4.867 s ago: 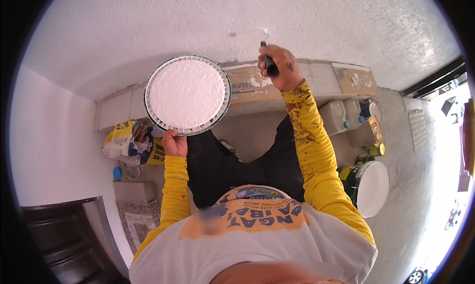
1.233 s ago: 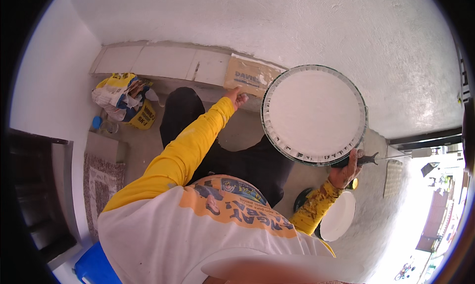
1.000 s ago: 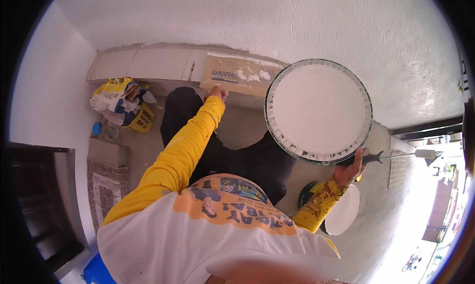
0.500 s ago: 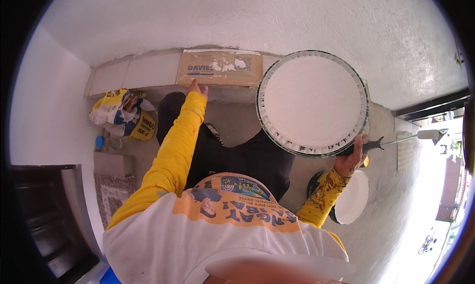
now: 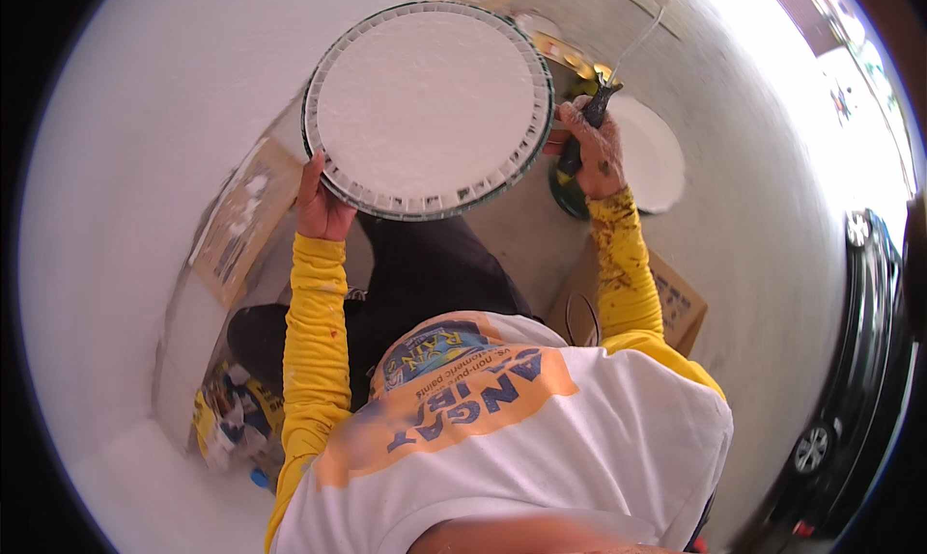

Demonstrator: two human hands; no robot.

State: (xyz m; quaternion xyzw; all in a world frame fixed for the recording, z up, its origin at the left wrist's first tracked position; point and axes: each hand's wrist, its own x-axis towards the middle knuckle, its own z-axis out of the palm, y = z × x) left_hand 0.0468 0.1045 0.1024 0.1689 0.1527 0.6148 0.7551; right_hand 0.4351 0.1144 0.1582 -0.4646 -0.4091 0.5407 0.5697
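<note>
A large round white pail lid (image 5: 425, 110) with a notched rim and dark green edge is in front of me, above my legs. Whether a pail is beneath it is hidden. My left hand (image 5: 323, 205) grips its lower left edge, thumb on top. My right hand (image 5: 594, 149) is closed around the black handle of a paint roller (image 5: 603, 100), whose thin metal rod points up and away. Some right fingers reach to the lid's right edge. Beyond that hand, a dark green pail (image 5: 657, 158) with a white round top stands on the floor.
A flattened cardboard piece (image 5: 249, 221) lies along the wall's foot at left. Crumpled plastic bags (image 5: 232, 414) lie at lower left. A cardboard box (image 5: 676, 298) sits beside my right forearm. A black car (image 5: 855, 390) is parked at far right.
My view has turned to the right. My left hand has left the cardboard by the wall and now holds the lid's edge. The roller stays in my right hand.
</note>
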